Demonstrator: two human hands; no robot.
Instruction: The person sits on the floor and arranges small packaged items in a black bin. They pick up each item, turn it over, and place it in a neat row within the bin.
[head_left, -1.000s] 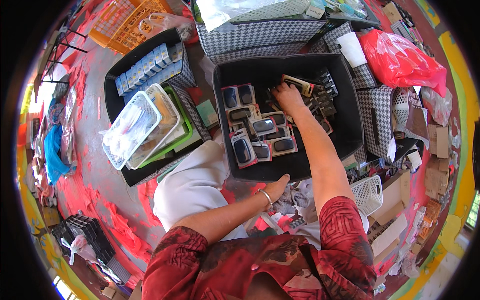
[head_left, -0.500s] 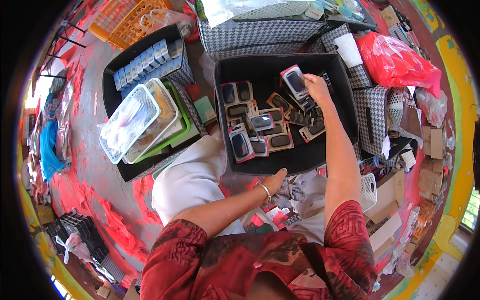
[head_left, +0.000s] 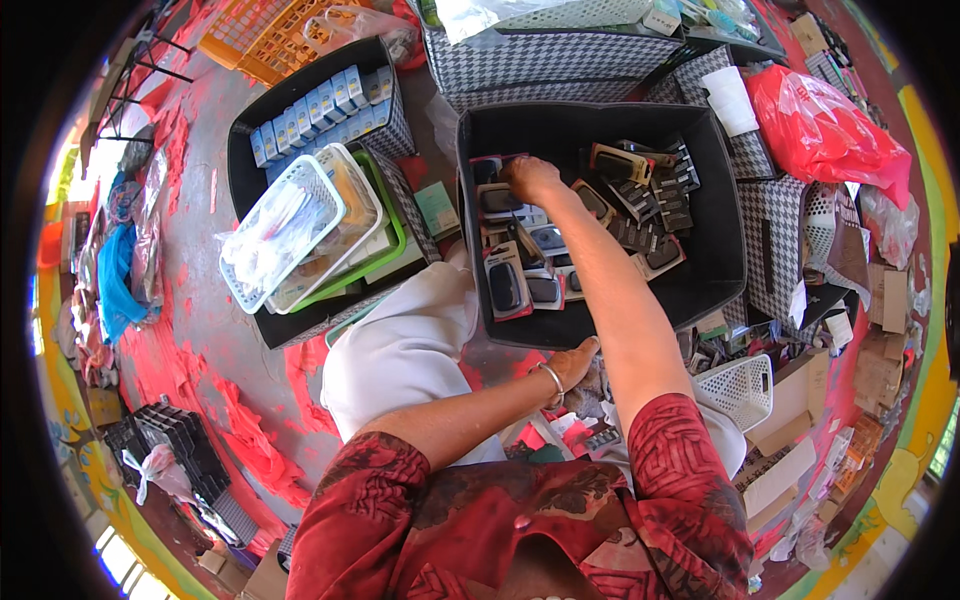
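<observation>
A black-lined storage box [head_left: 590,125] sits tilted in front of me. Inside its left part, my right hand [head_left: 535,182] reaches down with bent fingers, closed on a carded pack [head_left: 497,200] holding a dark oval item; the hand partly covers other packs there. Similar packs lie loosely below it, among them an upright carded pack [head_left: 507,288]. Toward the box's right side, several dark packs [head_left: 665,212] lie heaped, with a yellowish carded pack [head_left: 620,165] on top. My left hand [head_left: 573,366] grips the near rim; its lower fingers are hidden.
On the left stands another dark box with small blue cartons [head_left: 310,112] and stacked plastic baskets [head_left: 335,180]. A houndstooth box [head_left: 540,72] is behind, a red plastic bag [head_left: 825,120] at the right. Beside my right knee sits a white basket [head_left: 745,390]. An orange crate [head_left: 270,45] stands far left.
My right hand has carried a carded pack from the heap on the right to the box's left side. The left hand stays at the near rim. The whole view has shifted slightly.
</observation>
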